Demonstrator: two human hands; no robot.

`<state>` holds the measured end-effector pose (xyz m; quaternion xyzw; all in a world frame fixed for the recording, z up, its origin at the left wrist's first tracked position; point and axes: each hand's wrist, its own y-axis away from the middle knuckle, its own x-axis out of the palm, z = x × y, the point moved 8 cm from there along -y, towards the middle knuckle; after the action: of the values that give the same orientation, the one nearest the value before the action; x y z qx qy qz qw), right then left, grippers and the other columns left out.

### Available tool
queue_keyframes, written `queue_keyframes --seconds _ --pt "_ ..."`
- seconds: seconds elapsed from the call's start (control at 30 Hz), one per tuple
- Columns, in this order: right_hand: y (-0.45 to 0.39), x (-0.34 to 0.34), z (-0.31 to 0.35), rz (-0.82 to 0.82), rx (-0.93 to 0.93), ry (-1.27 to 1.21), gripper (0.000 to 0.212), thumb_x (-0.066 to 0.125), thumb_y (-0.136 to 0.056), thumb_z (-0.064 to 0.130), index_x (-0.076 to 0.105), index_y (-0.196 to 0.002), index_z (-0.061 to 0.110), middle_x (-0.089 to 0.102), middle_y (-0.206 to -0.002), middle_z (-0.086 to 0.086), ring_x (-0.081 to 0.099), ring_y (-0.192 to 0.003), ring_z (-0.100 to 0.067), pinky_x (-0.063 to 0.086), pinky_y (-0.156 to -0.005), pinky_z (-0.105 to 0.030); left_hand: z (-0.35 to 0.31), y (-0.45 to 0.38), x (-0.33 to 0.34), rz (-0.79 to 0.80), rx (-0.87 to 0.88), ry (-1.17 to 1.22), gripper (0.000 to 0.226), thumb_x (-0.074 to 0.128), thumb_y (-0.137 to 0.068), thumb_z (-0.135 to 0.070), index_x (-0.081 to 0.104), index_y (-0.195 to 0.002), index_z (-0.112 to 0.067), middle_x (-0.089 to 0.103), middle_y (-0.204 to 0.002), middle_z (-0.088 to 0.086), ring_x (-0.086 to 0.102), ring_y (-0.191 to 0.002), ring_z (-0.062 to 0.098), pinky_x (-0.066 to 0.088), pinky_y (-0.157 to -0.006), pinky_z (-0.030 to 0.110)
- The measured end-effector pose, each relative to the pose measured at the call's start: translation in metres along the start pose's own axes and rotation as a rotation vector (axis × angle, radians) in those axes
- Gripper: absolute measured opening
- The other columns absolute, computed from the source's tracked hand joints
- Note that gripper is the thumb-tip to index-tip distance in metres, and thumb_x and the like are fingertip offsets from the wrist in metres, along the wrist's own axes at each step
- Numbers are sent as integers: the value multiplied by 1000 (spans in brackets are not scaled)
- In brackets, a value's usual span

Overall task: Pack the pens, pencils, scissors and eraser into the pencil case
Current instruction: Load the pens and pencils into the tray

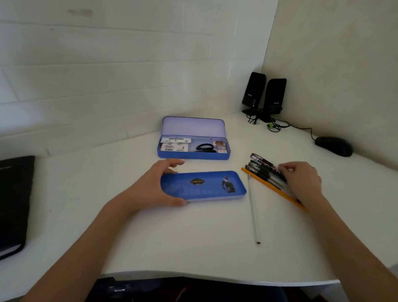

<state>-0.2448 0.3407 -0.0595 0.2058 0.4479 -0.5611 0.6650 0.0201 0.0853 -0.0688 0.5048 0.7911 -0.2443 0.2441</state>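
A blue tin pencil case (193, 154) stands open at the back of the white desk, lid raised. Inside lie black-handled scissors (205, 148), an eraser (220, 146) at the right end and printed white cards at the left. In front of it lies a blue inner tray (205, 187); my left hand (157, 186) grips its left end. To the right, a bundle of pens (264, 169) and an orange pencil (271, 187) lie slanted together. My right hand (302, 180) rests on their near ends, fingers curled over them. A thin white pencil (253, 209) lies alone.
Two black speakers (264, 96) with cables stand in the back corner, and a black mouse (333, 145) lies to the right. A black notebook (7, 207) sits at the desk's left edge. The curved desk edge (189, 278) runs close to me.
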Motion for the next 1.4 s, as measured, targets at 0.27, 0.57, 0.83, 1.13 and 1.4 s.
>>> queue_keyframes --seconds 0.27,0.57,0.83,1.13,1.4 --pt "8 3 3 -10 2 -182 13 60 -86 27 71 -90 22 70 -96 -3 59 -88 -19 51 -83 -40 -7 3 9 50 2 -46 86 88 -57 -32 38 -125 -46 39 -124 -29 38 -117 -14 32 -87 6" --pt "13 6 13 19 -117 -68 9 56 -88 28 61 -96 29 60 -90 5 56 -89 -16 49 -85 -43 -9 3 12 57 24 -159 72 77 -52 -58 34 -110 -59 35 -122 -36 35 -115 -19 33 -98 17" --pt "17 8 13 98 -97 -139 20 57 -89 30 62 -108 30 63 -96 5 58 -91 -16 50 -89 -44 -8 1 11 20 36 -214 75 75 -58 -55 36 -122 -48 38 -125 -25 33 -117 -3 26 -98 19" --pt "18 14 13 188 -85 -185 21 56 -89 31 68 -105 25 61 -91 -1 53 -82 -16 45 -80 -35 -8 2 11 27 23 -225 80 65 -51 -68 37 -122 -47 39 -123 -26 34 -114 -4 27 -97 19" --pt "21 5 20 107 -158 -154 13 56 -89 26 66 -96 28 63 -89 4 55 -77 -13 48 -75 -35 -7 2 11 31 21 -222 81 65 -52 -67 38 -124 -46 38 -121 -31 34 -115 -4 27 -97 20"
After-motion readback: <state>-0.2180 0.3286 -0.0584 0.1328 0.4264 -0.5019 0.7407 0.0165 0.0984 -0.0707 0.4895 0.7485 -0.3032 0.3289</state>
